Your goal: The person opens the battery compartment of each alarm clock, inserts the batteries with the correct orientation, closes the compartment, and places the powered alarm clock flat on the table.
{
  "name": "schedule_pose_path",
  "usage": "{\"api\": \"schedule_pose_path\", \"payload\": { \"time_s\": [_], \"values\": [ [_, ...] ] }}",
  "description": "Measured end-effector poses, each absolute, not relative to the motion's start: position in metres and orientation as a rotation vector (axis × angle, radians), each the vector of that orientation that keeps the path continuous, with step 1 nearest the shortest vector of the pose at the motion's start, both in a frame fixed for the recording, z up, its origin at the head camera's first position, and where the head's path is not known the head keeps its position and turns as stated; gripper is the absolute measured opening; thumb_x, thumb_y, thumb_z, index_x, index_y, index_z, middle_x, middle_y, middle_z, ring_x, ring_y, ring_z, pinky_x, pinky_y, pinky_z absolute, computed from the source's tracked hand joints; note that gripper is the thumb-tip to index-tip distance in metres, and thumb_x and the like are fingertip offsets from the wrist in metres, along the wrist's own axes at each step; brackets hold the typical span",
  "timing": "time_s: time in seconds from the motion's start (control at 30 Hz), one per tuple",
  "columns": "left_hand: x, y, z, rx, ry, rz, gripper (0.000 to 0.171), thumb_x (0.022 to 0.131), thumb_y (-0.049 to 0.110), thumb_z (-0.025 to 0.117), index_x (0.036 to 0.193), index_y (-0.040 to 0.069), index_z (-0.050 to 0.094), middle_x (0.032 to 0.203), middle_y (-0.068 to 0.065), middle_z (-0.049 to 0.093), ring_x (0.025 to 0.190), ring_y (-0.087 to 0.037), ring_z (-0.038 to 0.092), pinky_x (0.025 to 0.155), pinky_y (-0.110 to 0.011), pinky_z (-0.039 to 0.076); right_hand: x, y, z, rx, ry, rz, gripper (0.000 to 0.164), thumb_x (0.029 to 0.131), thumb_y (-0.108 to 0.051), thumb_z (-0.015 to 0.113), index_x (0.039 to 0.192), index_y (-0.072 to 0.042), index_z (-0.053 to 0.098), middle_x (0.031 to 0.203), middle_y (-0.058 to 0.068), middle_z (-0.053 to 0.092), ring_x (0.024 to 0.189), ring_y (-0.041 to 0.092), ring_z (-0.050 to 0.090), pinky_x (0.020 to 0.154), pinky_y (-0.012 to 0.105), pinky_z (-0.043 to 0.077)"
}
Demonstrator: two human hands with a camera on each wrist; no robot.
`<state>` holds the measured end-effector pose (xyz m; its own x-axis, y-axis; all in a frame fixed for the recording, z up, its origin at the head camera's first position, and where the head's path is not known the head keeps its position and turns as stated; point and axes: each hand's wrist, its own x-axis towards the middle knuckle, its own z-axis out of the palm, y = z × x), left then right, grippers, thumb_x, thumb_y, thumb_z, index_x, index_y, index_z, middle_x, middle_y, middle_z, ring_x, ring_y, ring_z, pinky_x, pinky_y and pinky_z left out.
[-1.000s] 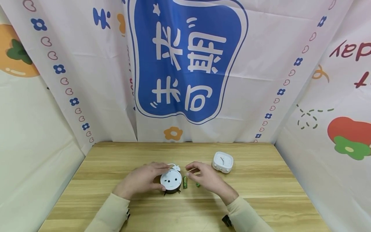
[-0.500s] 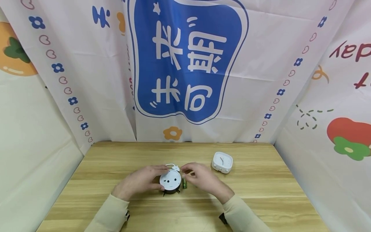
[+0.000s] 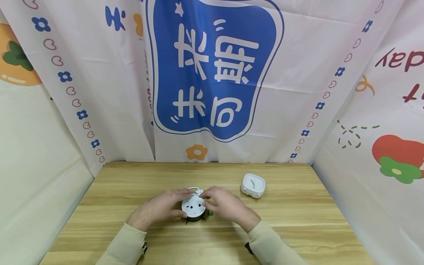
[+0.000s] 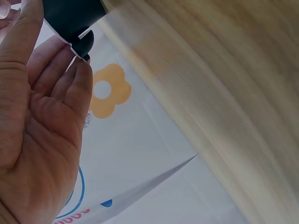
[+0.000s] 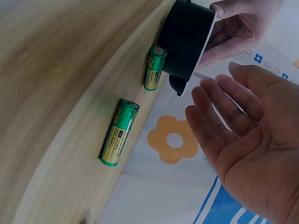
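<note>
A round twin-bell alarm clock (image 3: 193,211) lies with its white back panel up and its dark body (image 5: 187,37) on the table. My left hand (image 3: 159,207) grips it from the left, thumb at the near edge and fingers at the far side. My right hand (image 3: 228,207) hovers over the clock's right edge, fingers loosely bent; the right wrist view shows nothing between them. Two green batteries lie on the wood there: one battery (image 5: 154,69) close beside the clock, the other battery (image 5: 119,134) farther off. In the head view my right hand mostly hides them.
A small white square clock (image 3: 253,185) stands to the right, beyond my right hand. The wooden table (image 3: 205,244) ends at a printed cloth backdrop (image 3: 271,143), with cloth walls on both sides.
My right hand has moved left, from beside the batteries to the alarm clock's right edge, now covering more of the batteries. My left hand keeps its hold on the clock.
</note>
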<state>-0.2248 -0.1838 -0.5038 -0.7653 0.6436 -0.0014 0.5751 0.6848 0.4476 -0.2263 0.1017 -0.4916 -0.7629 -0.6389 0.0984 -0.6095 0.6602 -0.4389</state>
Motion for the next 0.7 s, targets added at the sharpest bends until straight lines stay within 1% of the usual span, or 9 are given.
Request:
{"api": "schedule_pose_path", "payload": {
  "time_s": [0.13, 0.23, 0.37, 0.47, 0.6, 0.7],
  "values": [
    [-0.225, -0.184, -0.505, 1.008, 2.743, 0.633, 0.072, 0.102, 0.033, 0.092, 0.165, 0.008, 0.067, 0.175, -0.016, 0.064, 0.161, -0.043, 0.063, 0.129, -0.060, 0.058, -0.225, 0.096, -0.491, -1.089, 2.817, -0.625, 0.025, 0.113, -0.018, 0.080, 0.137, -0.010, 0.085, 0.137, 0.004, 0.087, 0.131, 0.021, 0.082, 0.118, 0.039, 0.068],
    [-0.225, -0.184, -0.505, 1.012, 2.745, 0.633, 0.071, 0.102, 0.032, 0.092, 0.164, 0.008, 0.068, 0.173, -0.017, 0.065, 0.161, -0.043, 0.064, 0.129, -0.060, 0.059, -0.224, 0.092, -0.492, -1.119, 2.828, -0.558, 0.024, 0.113, -0.020, 0.081, 0.135, -0.012, 0.086, 0.135, 0.003, 0.087, 0.127, 0.019, 0.082, 0.113, 0.036, 0.070],
    [-0.226, -0.185, -0.505, 1.024, 2.740, 0.642, 0.070, 0.102, 0.031, 0.092, 0.164, 0.007, 0.068, 0.173, -0.018, 0.065, 0.161, -0.043, 0.064, 0.129, -0.061, 0.059, -0.222, 0.087, -0.494, -1.190, 2.871, -0.405, 0.020, 0.112, -0.024, 0.083, 0.130, -0.017, 0.088, 0.131, -0.003, 0.087, 0.122, 0.015, 0.082, 0.108, 0.032, 0.070],
    [-0.226, -0.185, -0.505, 1.030, 2.736, 0.643, 0.070, 0.102, 0.030, 0.092, 0.164, 0.007, 0.068, 0.173, -0.018, 0.065, 0.161, -0.044, 0.064, 0.129, -0.061, 0.058, -0.221, 0.083, -0.495, -1.254, 2.910, -0.241, 0.016, 0.113, -0.027, 0.082, 0.125, -0.021, 0.090, 0.125, -0.007, 0.088, 0.120, 0.013, 0.081, 0.107, 0.030, 0.070],
    [-0.225, -0.185, -0.505, 1.024, 2.735, 0.643, 0.070, 0.102, 0.031, 0.092, 0.164, 0.008, 0.068, 0.174, -0.017, 0.064, 0.161, -0.044, 0.063, 0.129, -0.062, 0.058, -0.219, 0.078, -0.498, -1.312, 2.956, -0.025, 0.014, 0.113, -0.033, 0.081, 0.117, -0.026, 0.092, 0.117, -0.011, 0.088, 0.114, 0.011, 0.080, 0.101, 0.029, 0.070],
    [-0.225, -0.185, -0.505, 1.017, 2.739, 0.641, 0.070, 0.102, 0.031, 0.092, 0.164, 0.008, 0.068, 0.174, -0.017, 0.064, 0.162, -0.043, 0.063, 0.129, -0.061, 0.059, -0.217, 0.075, -0.499, -1.365, 2.991, 0.123, 0.015, 0.113, -0.037, 0.082, 0.112, -0.027, 0.093, 0.112, -0.013, 0.088, 0.105, 0.009, 0.078, 0.092, 0.026, 0.069]
  ]
}}
